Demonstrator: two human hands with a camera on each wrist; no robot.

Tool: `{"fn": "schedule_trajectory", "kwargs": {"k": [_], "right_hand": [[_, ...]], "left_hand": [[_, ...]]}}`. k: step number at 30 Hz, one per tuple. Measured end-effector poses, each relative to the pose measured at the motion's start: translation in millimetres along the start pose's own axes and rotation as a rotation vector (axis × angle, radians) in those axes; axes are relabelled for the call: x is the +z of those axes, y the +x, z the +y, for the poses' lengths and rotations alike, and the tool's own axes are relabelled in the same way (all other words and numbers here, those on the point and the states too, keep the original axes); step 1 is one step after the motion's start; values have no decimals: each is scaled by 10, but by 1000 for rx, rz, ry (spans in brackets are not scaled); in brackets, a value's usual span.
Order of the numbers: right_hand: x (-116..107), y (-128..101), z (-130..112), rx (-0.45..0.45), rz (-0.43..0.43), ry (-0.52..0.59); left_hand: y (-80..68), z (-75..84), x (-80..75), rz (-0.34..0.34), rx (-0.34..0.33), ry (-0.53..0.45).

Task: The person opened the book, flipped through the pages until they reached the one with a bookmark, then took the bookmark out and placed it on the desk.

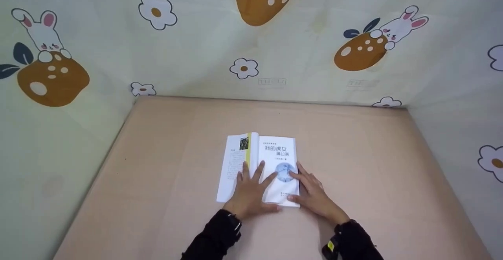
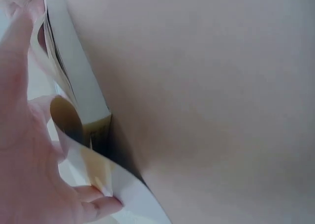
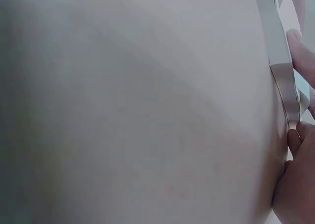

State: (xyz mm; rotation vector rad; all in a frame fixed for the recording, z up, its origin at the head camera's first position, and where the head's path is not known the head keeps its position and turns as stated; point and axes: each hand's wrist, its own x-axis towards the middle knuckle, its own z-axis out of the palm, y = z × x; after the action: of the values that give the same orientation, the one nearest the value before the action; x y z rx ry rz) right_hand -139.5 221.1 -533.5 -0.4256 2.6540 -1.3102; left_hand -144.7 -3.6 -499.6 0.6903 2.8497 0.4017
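A white paperback book [image 1: 271, 161] lies open at its title page in the middle of a pale pink counter [image 1: 373, 165] — the left hand [image 1: 251, 193] presses flat, fingers spread, across its pages, while the right hand [image 1: 314, 195] rests straight-fingered on the near right corner.

Evenly and softly lit from above in the head view, with faint shadows and wide-angle bending toward the edges. Both wrist views hazy, washed out and out of focus, darkening toward the left in the right wrist view.
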Motion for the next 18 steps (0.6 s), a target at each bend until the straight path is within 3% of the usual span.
{"fn": "schedule_trajectory", "kwargs": {"k": [6, 13, 18], "right_hand": [[8, 15, -1, 17, 23, -35], [-22, 29, -5, 131, -40, 29], [-25, 20, -8, 186, -73, 22]], "left_hand": [[5, -55, -25, 14, 22, -70], [5, -151, -74, 27, 40, -205], [27, -226, -137, 0, 19, -331]]}}
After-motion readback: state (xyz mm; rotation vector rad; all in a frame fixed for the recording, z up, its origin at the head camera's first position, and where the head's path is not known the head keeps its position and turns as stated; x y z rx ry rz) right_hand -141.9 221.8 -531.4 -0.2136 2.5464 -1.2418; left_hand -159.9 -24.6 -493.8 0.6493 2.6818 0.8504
